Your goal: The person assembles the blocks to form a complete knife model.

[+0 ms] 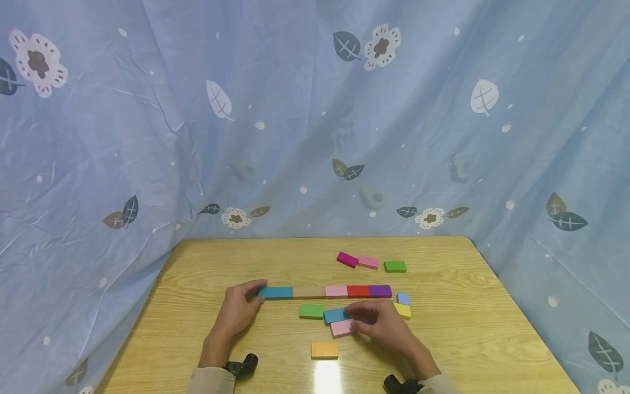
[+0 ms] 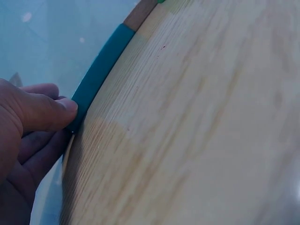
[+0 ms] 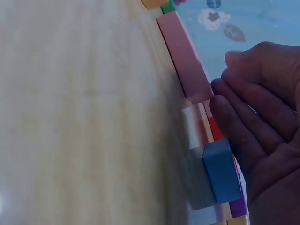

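Note:
My left hand (image 1: 238, 308) pinches the left end of a long blue block (image 1: 276, 293), thumb on its near side. That block heads a straight row, followed by a tan block (image 1: 308, 292), a pink block (image 1: 336, 291), a red block (image 1: 358, 291) and a purple block (image 1: 380, 291). My right hand (image 1: 386, 326) hovers by a nearer pink block (image 1: 342, 328), fingers loosely bent and fingertips close to its end. Just behind that pink block lies another blue block (image 1: 335, 316). Below the right fingers is a small blue block (image 3: 221, 171), mostly hidden in the head view.
A green block (image 1: 312, 311) and an orange block (image 1: 324, 350) lie in front of the row. To the right are a light blue block (image 1: 403, 299) and a yellow block (image 1: 403, 311). Magenta (image 1: 347, 259), pink (image 1: 368, 262) and green (image 1: 395, 266) blocks lie farther back, before a curtain (image 1: 315, 137).

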The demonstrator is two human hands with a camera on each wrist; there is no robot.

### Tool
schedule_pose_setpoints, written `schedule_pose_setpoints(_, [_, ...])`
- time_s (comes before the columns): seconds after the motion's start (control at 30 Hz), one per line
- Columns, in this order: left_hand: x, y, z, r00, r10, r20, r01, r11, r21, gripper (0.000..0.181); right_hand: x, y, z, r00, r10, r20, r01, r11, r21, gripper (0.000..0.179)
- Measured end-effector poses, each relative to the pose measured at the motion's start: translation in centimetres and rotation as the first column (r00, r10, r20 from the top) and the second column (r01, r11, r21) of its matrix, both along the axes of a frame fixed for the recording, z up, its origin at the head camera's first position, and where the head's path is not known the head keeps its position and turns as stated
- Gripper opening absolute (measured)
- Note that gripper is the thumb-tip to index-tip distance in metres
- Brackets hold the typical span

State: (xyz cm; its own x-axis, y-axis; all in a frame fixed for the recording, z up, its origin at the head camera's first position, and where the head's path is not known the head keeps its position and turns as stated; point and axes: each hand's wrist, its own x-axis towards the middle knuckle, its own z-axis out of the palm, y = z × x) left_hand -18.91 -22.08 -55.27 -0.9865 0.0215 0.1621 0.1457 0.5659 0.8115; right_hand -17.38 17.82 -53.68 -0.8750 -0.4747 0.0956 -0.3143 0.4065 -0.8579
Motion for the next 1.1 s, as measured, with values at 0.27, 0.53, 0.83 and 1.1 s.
schedule_pose_setpoints(0.27, [0.0, 0.0, 0.0, 1.0, 0.003, 0.004, -0.003, 1.0, 0.013, 0.044, 0.4, 0.1, 0.3, 1.0, -0.007, -0.004, 0.007, 1.0, 0.008, 0.026])
schedule_pose_setpoints(0.53, [0.1, 0.0, 0.2, 1.0, 0.002, 0.005, -0.002, 1.0, 0.014, 0.044, -0.7, -1.0, -0.1, 0.998, 0.008, -0.055, -0.009, 1.0, -0.007, 0.03])
schedule_pose_setpoints(0.83, [0.2, 0.1, 0.2, 1.0, 0.009, 0.003, -0.009, 1.0, 0.006, 0.042, -0.9, -1.6, -0.5, 0.994, -0.01, -0.111, 0.019, 0.997, 0.078, 0.026])
schedule_pose_setpoints(1.1, [0.2, 0.0, 0.2, 1.0, 0.003, -0.009, -0.003, 1.0, 0.003, 0.042, -0.7, -1.0, -0.6, 0.988, -0.048, -0.148, 0.06, 0.995, 0.076, 0.028])
